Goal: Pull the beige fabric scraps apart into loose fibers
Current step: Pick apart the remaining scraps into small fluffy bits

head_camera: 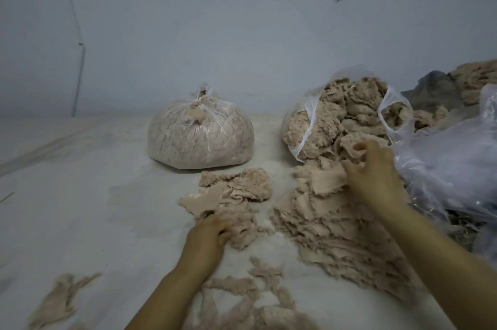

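A pale, dusty floor (80,195) ran back to a plain grey-white wall (242,20), with a thin pipe (79,79) standing against that wall at the far left. Against the wall in the middle sat a tied clear plastic bag (200,135), packed full of beige material and knotted at the top. To its right stood an open plastic bag (341,114), its mouth gaping and heaped with beige fabric scraps. From the mouth of that bag a large pile of scraps (330,225) spilled down the floor toward you. Your right hand (373,173) lay on the upper part of this pile, just below the open bag, its fingers curled and pinching a scrap at the top; the grip was somewhat blurred. A smaller heap of scraps (234,192) lay just left of the large pile, in front of the tied bag. Your left hand (212,235) rested at the near edge of that heap, fingers curled round a bunch of the fabric. Loose fibers (255,292) and frayed strips lay on the floor near you, between your forearms. One separate frayed piece (59,297) lay well apart at the lower left. At the far right, crumpled clear plastic sheeting (451,163) was bunched beside the large pile, with more beige material (476,79) beyond it.
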`<act>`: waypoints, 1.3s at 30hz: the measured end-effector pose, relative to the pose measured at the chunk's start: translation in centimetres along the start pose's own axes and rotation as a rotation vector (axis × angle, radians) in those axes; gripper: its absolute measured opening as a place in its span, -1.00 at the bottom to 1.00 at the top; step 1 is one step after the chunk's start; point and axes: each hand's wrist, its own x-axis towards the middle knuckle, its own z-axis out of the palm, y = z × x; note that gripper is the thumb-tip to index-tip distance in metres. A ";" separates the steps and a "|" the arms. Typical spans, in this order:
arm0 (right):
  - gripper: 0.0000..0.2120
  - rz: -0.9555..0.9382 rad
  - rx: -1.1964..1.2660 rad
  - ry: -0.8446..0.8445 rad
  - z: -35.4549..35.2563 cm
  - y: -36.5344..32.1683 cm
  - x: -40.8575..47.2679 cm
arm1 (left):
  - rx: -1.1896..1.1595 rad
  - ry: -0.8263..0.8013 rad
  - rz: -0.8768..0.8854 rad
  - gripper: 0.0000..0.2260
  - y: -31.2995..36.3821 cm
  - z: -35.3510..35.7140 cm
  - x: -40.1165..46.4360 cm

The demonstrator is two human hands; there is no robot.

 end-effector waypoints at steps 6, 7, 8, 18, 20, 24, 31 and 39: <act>-0.92 -0.046 0.290 -0.547 5.6 -3.2 -8.6 | -0.412 0.091 -0.005 -0.81 1.1 -0.6 -0.5; -0.85 0.083 0.356 -0.669 6.6 -3.5 -9.8 | -0.523 0.087 -0.019 -0.83 1.4 -0.6 -0.6; -0.78 0.236 0.477 -0.760 7.5 -3.7 -10.6 | -0.644 0.069 -0.031 -0.84 1.7 -0.6 -0.7; -0.88 0.429 1.005 -0.585 9.4 -3.7 -12.0 | -0.456 -0.069 -0.062 -0.81 1.6 -0.3 -0.5; -0.92 0.403 1.018 -0.532 9.2 -3.4 -11.9 | -0.194 -0.087 -0.004 -0.76 0.8 0.1 -0.5; -0.84 0.320 0.972 -0.470 8.9 -3.0 -12.0 | -0.225 0.163 -0.033 -0.85 0.7 -0.5 -0.5; -0.84 0.173 0.894 -0.430 8.8 -3.5 -12.7 | -0.227 -0.058 0.247 -0.81 2.7 -0.5 -1.2; -0.92 0.262 1.049 -0.334 8.5 -3.0 -12.0 | -0.045 0.051 0.179 -0.83 1.4 -0.9 -1.1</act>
